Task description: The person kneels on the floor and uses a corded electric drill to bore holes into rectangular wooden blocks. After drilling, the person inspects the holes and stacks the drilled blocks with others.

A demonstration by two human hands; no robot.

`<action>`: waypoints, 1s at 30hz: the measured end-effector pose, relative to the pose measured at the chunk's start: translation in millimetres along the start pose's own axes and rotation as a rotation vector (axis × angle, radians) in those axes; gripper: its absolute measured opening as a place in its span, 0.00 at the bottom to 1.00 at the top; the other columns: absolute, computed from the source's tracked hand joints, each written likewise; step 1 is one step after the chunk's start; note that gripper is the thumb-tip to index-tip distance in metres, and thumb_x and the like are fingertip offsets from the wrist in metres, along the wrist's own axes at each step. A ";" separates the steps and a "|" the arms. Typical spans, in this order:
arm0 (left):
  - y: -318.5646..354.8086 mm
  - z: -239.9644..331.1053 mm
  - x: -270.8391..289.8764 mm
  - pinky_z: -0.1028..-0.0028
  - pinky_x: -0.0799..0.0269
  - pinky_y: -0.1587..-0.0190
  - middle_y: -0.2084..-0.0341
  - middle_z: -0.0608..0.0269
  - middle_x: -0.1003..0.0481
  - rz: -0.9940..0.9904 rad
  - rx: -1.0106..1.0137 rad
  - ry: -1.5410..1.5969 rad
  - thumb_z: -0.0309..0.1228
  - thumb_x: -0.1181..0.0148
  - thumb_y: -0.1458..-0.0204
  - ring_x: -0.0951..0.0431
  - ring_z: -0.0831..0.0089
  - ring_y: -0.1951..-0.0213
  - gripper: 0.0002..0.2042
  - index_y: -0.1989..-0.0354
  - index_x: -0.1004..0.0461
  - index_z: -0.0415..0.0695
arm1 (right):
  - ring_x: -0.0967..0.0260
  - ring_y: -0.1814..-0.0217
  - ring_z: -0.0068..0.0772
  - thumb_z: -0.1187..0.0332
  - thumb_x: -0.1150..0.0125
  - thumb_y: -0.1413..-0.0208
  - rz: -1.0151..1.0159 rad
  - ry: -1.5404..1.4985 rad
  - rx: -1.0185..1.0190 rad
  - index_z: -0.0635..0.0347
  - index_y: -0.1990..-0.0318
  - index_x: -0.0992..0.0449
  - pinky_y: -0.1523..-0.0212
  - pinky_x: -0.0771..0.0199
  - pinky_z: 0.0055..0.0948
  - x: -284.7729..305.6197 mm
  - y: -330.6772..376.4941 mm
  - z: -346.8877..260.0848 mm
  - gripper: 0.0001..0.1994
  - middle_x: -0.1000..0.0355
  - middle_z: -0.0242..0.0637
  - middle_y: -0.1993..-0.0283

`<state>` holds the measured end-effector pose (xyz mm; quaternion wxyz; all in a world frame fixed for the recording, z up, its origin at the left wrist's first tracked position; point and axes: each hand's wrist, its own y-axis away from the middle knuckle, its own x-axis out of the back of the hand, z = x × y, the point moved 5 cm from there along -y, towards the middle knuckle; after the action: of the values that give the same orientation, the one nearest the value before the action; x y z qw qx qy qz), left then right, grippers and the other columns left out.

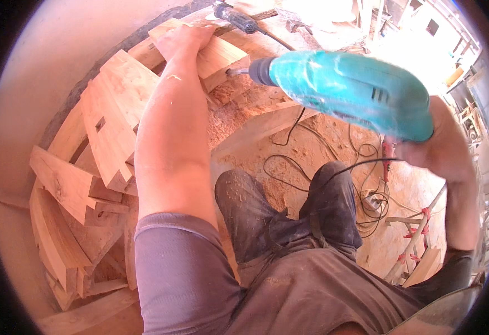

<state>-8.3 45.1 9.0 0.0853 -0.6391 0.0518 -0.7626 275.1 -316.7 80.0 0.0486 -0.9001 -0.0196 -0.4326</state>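
Pile of pale cut timber pieces point(119, 92), several notched, stacked beside the pinkish wall point(60, 67), perhaps for ready reach. Teal-bodied power drill point(356, 89) with black collar, at upper right, bit pointing left; right grip point(437, 148) clamped on its rear end, probably for thrust along the bit. Pale squared wooden block point(222, 57), at the pile's far end; left grip point(184, 40) pressed over it, likely for steadiness, finger closure impossible to tell. Slim metal bit point(240, 71), tip at the block's end face, depth unclear.

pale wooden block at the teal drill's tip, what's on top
The person's bare left hand rests on the pale wooden block; the surface beneath the hand is hidden.
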 end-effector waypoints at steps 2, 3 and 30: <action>5.5 -6.6 7.1 0.65 0.35 0.31 0.32 0.57 0.27 0.000 0.028 0.015 0.72 0.51 0.44 0.29 0.61 0.30 0.43 0.32 0.26 0.47 | 0.21 0.67 0.26 0.74 0.30 0.53 -0.024 -0.105 -0.068 0.63 0.60 0.18 0.64 0.20 0.29 -18.0 12.1 19.3 0.11 0.22 0.36 0.70; 5.7 -2.8 8.1 0.65 0.35 0.31 0.32 0.57 0.27 -0.002 0.038 0.021 0.72 0.50 0.44 0.29 0.61 0.30 0.44 0.32 0.26 0.48 | 0.20 0.63 0.26 0.74 0.30 0.53 0.094 -0.064 -0.108 0.64 0.57 0.19 0.60 0.20 0.30 -32.5 25.6 45.2 0.14 0.20 0.37 0.67; 5.8 8.3 3.0 0.64 0.38 0.28 0.28 0.59 0.31 -0.066 0.170 0.044 0.73 0.49 0.46 0.36 0.57 0.26 0.47 0.29 0.29 0.48 | 0.23 0.65 0.25 0.74 0.30 0.50 -0.014 -0.890 -0.297 0.64 0.62 0.21 0.59 0.23 0.29 -130.7 67.7 7.0 0.08 0.21 0.33 0.68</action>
<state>-0.2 39.1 12.3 0.1128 -0.6142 -0.0322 -0.7804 204.1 -382.4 -31.1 -0.0967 -0.9952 0.0174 -0.0028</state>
